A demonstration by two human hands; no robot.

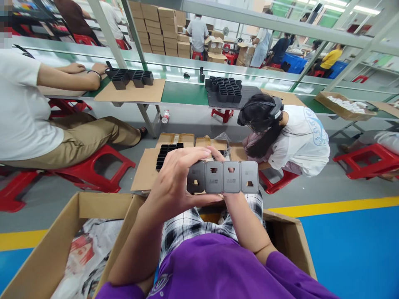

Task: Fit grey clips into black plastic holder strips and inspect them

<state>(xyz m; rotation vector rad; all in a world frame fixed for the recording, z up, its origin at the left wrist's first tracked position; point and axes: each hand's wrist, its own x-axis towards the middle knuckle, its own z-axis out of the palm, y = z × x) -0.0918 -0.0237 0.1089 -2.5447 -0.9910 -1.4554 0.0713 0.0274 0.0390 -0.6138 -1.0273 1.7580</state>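
Observation:
I hold a row of dark grey square plastic parts (222, 177) side by side at chest height, each with a small cut-out in its face. My left hand (174, 182) wraps around the left end of the row, fingers over the top edge. My right hand (219, 155) is mostly hidden behind the row; only fingertips above it and the wrist below show. It supports the parts from behind.
An open cardboard box (46, 249) with printed paper sits at lower left, another box (289, 236) under my arms. A person in a white shirt (299, 141) crouches ahead beside a tray of black parts (166, 153). Another person (31, 116) sits left on a red stool (102, 166).

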